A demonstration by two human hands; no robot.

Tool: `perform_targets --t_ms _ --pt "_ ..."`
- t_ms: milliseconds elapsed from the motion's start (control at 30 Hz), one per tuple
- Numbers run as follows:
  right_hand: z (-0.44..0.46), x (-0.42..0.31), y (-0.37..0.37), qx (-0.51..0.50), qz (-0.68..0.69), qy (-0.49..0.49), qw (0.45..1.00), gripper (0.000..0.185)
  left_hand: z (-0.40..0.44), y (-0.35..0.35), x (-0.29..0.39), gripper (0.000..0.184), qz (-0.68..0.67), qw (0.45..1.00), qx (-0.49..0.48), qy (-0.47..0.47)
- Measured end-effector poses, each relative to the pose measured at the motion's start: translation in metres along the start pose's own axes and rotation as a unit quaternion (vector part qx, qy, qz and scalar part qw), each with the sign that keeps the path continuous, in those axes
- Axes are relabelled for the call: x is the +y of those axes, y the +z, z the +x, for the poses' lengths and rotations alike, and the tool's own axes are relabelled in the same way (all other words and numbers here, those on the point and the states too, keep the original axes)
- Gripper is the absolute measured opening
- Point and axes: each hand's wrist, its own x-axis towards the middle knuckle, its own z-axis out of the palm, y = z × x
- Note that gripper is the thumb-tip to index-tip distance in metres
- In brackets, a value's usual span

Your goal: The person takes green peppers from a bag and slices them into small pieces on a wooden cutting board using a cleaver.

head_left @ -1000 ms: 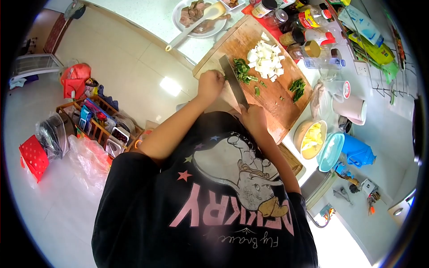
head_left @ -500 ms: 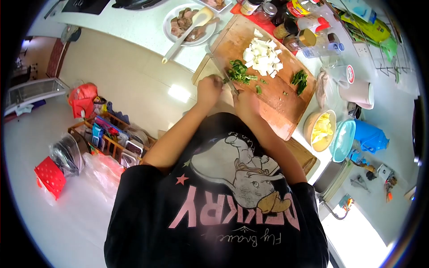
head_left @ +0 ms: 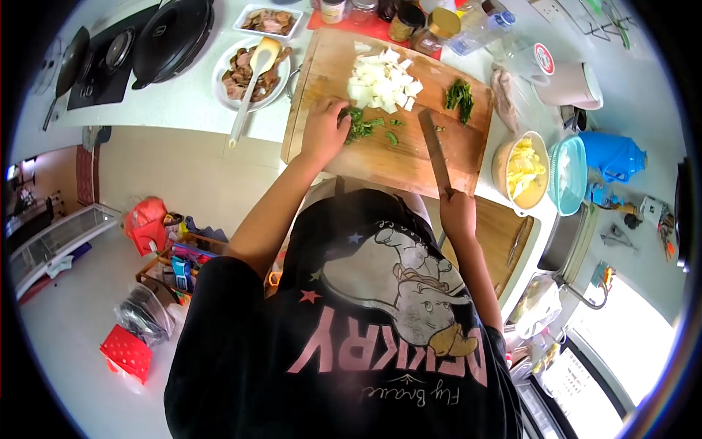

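My left hand (head_left: 327, 130) rests at the left part of the wooden cutting board (head_left: 322, 66), fingers curled against a small pile of chopped green leaves (head_left: 362, 126). My right hand (head_left: 458, 212), at the board's near edge, is wrapped around the handle of a kitchen knife (head_left: 434, 146). Its long blade points away across the board, apart from the leaves. Beyond the greens lies a heap of white chopped pieces (head_left: 384, 80). A second bunch of dark green leaves (head_left: 460, 99) sits at the board's far right.
Left of the board stands a plate (head_left: 219, 82) of meat slices with a spatula (head_left: 252, 88) across it. Jars (head_left: 406, 22) line the back. To the right are a bowl (head_left: 500, 168) of yellow pieces and a turquoise basket (head_left: 576, 194). A covered black pan (head_left: 175, 36) is far left.
My right hand has carried the knife away from my left hand, to the right. My left hand has moved onto the board at the chopped leaves. The whole view has shifted.
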Motion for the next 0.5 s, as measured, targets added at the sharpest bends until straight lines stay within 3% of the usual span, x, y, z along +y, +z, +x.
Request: perform_targets --t_ms 100,200,333,367,467,500 --pt "-0.007 0.005 0.012 0.000 -0.039 -0.009 0.999 0.039 -0.007 -0.002 0.003 0.018 0.018 0.998 -0.063 0.025" --pt "-0.008 -0.007 0.024 -0.017 -0.069 -0.018 0.997 0.037 -0.020 -0.008 0.006 0.017 0.008 0.999 -0.038 0.022" --pt "-0.012 -0.024 0.032 -0.058 -0.091 -0.073 0.992 0.030 -0.038 -0.018 0.007 0.027 -0.102 0.987 -0.021 -0.119" --pt "-0.012 -0.030 0.031 -0.067 -0.081 -0.091 0.990 0.025 -0.039 -0.021 0.003 0.034 -0.100 0.988 -0.016 -0.115" --pt "-0.003 -0.042 0.041 -0.056 -0.055 -0.140 0.987 0.023 -0.051 -0.031 0.001 0.050 0.107 0.986 -0.024 -0.124" --pt "0.001 -0.047 0.041 -0.064 -0.077 -0.139 0.985 0.023 -0.053 -0.034 0.000 0.057 0.066 0.986 -0.039 -0.149"
